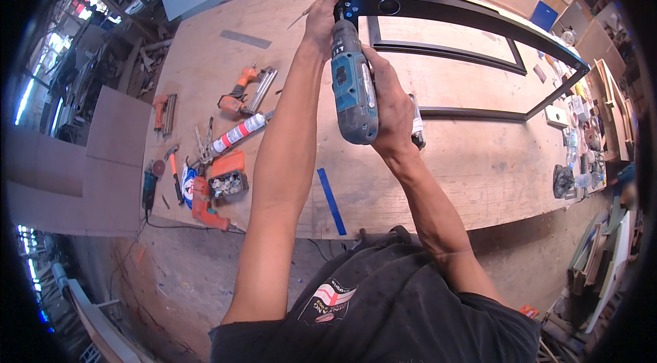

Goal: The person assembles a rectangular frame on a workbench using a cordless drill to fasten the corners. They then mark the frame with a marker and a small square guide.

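Note:
My right hand (390,99) grips a teal and black cordless drill (356,89), its front end pointing away from me. The drill's tip meets the near-left corner of a black frame (438,10) standing on the wooden worktable (465,171). At that same corner my left hand (323,21) is closed around the frame's end, fingers partly hidden behind it. Small bluish-white spots and a round hole show in the frame's face near the drill. The drill covers the exact contact point.
Left on the table lie orange nail guns (236,93), a white-and-red sealant tube (238,133), an orange corded drill (202,202), a hammer (174,175) and an open box of small parts (229,184). A blue strip (331,202) lies near the front edge. Bottles and bags crowd the right edge.

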Available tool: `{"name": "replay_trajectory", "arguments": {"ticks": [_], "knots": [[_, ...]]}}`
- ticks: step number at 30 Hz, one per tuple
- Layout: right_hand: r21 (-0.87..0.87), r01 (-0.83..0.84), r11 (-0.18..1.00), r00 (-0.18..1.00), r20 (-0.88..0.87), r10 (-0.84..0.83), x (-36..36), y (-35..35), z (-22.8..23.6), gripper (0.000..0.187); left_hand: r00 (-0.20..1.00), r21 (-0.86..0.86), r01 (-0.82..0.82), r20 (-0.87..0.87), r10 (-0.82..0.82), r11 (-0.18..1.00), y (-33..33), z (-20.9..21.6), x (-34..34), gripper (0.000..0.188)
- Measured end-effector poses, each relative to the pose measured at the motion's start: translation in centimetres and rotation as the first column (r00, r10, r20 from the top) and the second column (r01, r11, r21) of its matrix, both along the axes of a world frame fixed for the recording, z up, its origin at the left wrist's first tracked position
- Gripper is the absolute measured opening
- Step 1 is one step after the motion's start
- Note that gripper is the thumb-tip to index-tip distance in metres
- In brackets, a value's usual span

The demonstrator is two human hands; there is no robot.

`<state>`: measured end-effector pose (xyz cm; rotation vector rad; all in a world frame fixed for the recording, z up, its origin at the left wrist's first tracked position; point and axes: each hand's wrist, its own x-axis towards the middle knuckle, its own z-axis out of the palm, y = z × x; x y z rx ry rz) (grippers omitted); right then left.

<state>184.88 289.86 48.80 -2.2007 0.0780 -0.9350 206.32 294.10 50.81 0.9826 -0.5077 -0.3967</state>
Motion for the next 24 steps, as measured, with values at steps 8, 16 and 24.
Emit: {"name": "replay_trajectory", "arguments": {"ticks": [8,16,24], "knots": [[-0.064,-0.002,0.998,0.998,0.059,0.006,-0.2,-0.2,-0.2,0.08,1.0,-0.01,0.01,0.004,-0.01,1.0,0.2,-0.1,0.0,0.033],[-0.018,-0.021,1.0,0.999,0.031,0.021,-0.8,-0.5,-0.9,0.079,1.0,-0.025,0.007,0.017,-0.007,1.0,-0.1,0.1,-0.5,0.032],[0.157,-0.194,0.968,0.954,-0.202,0.224,-5.8,-0.3,-7.2,0.067,0.995,-0.047,0.048,0.088,-0.043,0.998,-0.1,-1.4,1.5,0.036]]}}
